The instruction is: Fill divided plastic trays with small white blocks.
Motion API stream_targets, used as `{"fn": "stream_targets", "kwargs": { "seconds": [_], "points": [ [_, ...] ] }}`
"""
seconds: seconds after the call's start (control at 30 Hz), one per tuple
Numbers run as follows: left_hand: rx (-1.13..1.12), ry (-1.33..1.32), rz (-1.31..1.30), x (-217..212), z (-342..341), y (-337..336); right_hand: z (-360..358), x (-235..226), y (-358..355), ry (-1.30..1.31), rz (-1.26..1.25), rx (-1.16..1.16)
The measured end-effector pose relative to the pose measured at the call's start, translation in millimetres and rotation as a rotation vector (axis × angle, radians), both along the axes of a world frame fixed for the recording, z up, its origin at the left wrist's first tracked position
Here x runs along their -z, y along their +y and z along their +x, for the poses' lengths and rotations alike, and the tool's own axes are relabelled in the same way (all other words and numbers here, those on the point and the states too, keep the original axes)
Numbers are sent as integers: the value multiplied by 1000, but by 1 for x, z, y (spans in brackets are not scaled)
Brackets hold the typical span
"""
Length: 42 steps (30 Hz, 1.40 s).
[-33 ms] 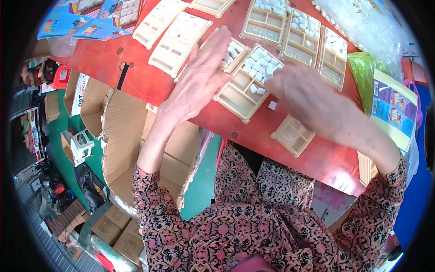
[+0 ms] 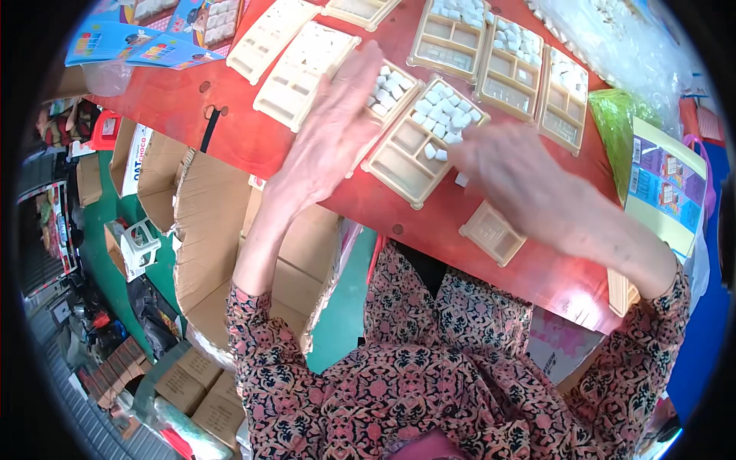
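Observation:
A cream plastic tray (image 2: 404,163) with compartments lies slanted before me on the red table. Small white blocks (image 2: 440,109) fill its far part, and a few sit in a nearer compartment. My left hand (image 2: 326,134) lies with its fingers stretched out along the left side of a neighbouring cream tray (image 2: 363,149), which it partly covers. That tray also has white blocks (image 2: 389,90) in it. My right hand (image 2: 525,172), smeared by motion, hovers at the first tray's right edge, its fingertips unclear. Beneath those fingertips a loose white block (image 2: 461,179) shows in part.
More cream trays stand at the back left (image 2: 264,38) and back right (image 2: 510,65). A smaller cream tray (image 2: 492,232) lies near the table's front edge. Clear plastic (image 2: 640,46) covers white blocks at the far right. A cardboard box (image 2: 211,230) stands below the table, left.
My left hand has shifted slightly, showing more of the tray beside it. The right hand has moved a little nearer me and now partly covers the loose white block.

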State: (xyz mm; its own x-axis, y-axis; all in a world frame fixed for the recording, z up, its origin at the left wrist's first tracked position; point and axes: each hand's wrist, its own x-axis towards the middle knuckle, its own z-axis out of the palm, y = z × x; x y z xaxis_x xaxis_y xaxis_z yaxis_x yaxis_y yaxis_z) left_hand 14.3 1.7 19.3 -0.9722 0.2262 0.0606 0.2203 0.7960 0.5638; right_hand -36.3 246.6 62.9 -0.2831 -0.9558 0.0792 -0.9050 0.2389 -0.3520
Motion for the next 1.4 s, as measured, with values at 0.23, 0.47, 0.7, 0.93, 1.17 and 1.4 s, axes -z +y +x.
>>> {"fn": "stream_targets", "kwargs": {
  "seconds": [0.23,0.47,0.7,0.93,1.17,1.4],
  "points": [
    [-77,43,249,-4,13,-25,21,25,-1,175,147,69],
    [109,74,-307,7,17,-10,9,25,3,-247,78,74],
    [52,89,-238,6,18,-17,-6,10,1,-359,248,7],
    [15,87,-220,8,24,-17,-23,5,-4,-421,21,-15],
    [-6,86,-214,13,27,-13,-56,22,-79,-104,-175,60],
    [-6,92,-228,14,26,-12,-60,53,-93,-115,-320,35]
  ]
}}
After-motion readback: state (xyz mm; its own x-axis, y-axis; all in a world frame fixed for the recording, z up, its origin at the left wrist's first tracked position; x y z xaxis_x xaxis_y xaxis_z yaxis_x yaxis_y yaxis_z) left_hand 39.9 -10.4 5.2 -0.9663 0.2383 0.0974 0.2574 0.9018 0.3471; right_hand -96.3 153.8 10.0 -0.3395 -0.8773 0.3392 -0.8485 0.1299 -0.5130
